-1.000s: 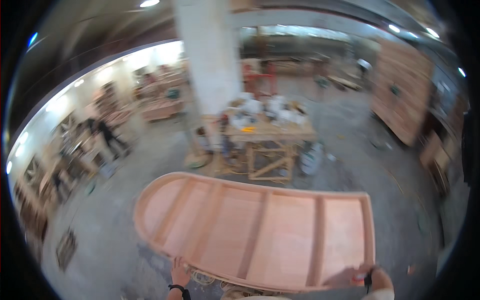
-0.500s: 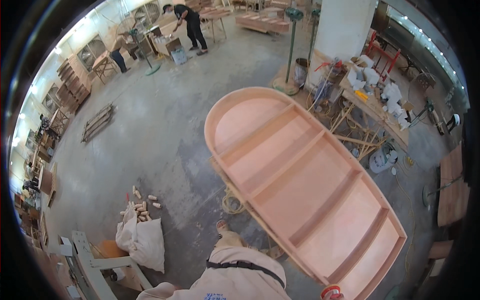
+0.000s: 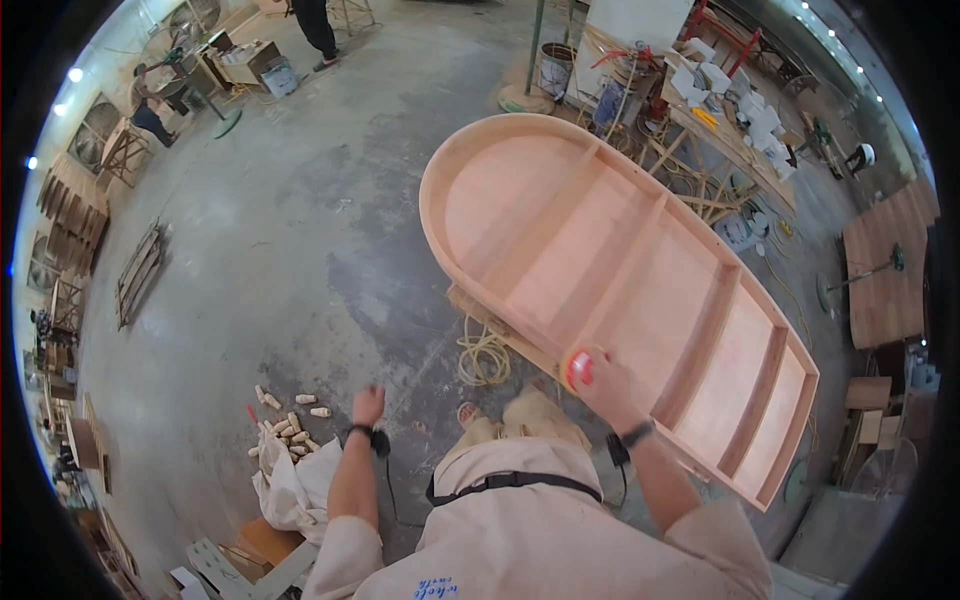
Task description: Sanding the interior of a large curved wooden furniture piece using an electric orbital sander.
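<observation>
A large pale pinkish wooden frame, rounded at its far end and crossed by several slats, lies tilted at my right. My right hand is closed on a round red-and-yellow object, perhaps a tape roll, at the frame's near left edge. My left hand hangs over the floor, loosely closed, with nothing showing in it. Black bands with cables circle both wrists. Left of that hand, several turned wooden pieces spill from a white sack.
A cluttered wooden bench stands beyond the frame, near a pale pillar. Coiled yellow hose lies under the frame's left side. A wooden pallet rests on the floor at left. Another person stands at the back.
Both my forearms have come into view. The round red-and-yellow object has moved up along the frame's left edge. The view has shifted, and the frame sits differently in it.
</observation>
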{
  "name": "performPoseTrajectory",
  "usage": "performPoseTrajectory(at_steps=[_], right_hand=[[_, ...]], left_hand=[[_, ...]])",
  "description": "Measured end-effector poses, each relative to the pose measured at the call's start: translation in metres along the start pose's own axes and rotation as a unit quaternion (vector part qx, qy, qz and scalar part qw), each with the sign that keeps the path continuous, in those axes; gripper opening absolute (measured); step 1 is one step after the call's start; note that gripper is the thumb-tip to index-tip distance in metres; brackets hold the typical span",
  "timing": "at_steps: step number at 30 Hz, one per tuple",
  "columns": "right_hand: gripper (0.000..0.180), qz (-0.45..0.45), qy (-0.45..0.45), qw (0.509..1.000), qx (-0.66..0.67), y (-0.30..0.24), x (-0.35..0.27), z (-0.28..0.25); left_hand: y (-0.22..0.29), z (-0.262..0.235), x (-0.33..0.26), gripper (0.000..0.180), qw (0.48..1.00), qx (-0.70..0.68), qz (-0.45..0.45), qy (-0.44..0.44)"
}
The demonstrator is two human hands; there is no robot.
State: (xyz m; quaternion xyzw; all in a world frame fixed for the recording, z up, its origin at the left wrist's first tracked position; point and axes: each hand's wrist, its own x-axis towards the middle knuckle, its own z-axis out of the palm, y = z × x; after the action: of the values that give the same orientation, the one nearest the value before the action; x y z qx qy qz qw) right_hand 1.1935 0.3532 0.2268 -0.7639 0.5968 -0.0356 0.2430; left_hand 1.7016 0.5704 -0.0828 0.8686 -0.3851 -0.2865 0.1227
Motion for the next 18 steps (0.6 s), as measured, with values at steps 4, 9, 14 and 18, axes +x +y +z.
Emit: performPoseTrajectory(at_steps=[4,9,14,18], right_hand=[[0.046,-0.125,0.063,0.990,-0.007,-0.050,0.082,0.035],[0.047,-0.060,-0.057,0.994,0.077,-0.056,0.169,0.044],[0.048,0.112,-0.275,0.910,0.288,0.029,0.179,0.029],[0.044,0.073,-0.319,0.914,0.240,0.039,0.226,0.061]], left_hand=[[0.160,-0.048,0.054,0.039,0.985,-0.141,0.098,0.020],[0.254,-0.081,0.036,0.051,0.959,-0.027,0.271,0.075],[0.278,-0.116,0.037,0.067,0.912,0.109,0.389,0.079],[0.296,-0.127,0.072,0.070,0.862,0.188,0.470,0.042]])
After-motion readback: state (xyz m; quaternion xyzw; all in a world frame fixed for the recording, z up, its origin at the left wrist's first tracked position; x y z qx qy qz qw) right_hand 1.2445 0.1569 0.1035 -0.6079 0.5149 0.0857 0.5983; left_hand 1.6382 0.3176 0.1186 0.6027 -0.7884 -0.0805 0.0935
